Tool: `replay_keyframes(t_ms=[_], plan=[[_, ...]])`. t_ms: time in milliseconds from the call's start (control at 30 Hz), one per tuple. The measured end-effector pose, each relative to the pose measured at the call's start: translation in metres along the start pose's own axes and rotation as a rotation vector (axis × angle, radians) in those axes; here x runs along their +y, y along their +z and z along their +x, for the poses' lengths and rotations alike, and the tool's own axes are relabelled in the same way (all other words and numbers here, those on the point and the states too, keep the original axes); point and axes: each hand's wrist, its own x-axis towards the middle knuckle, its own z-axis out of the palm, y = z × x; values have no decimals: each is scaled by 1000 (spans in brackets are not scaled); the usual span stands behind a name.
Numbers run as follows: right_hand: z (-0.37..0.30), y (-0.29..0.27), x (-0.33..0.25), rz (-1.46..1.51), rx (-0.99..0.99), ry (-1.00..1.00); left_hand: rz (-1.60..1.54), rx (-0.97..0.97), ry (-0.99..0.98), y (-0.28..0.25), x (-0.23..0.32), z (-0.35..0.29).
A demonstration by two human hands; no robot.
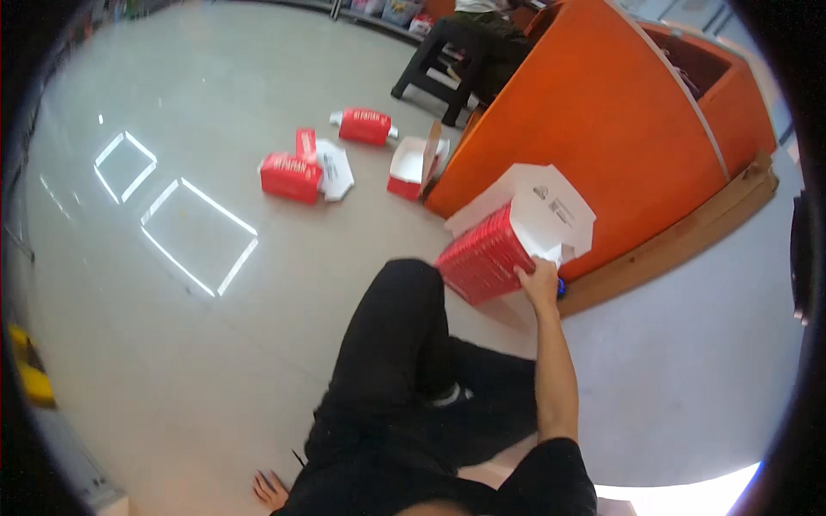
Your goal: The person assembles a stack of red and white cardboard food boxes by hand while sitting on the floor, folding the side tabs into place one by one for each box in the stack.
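Observation:
My right hand [539, 282] grips the near edge of a red and white cardboard box [486, 258], with the thumb on its red side. The box is tilted in front of my knee, and its white flaps stand spread at the top. Some white material shows by my fingers, too small to name. At the lower left, my left hand [271, 490] rests on the floor [198, 370] with its fingers apart and nothing in it.
Ahead lie red cartons: one beside a white flap [291, 179], one with white ends [365, 126], and an open one [406, 172] against an orange counter [594, 112]. A black stool [447, 64], a seated person [486, 34] and a cardboard strip [671, 241] are nearby.

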Motion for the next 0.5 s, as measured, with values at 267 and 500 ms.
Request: replay_keyframes(t_ms=[267, 500], plan=[[-103, 10, 31, 145, 403, 304, -630, -665, -276, 52, 15, 268], [-91, 29, 41, 676, 335, 593, -927, 158, 472, 118, 295, 711]])
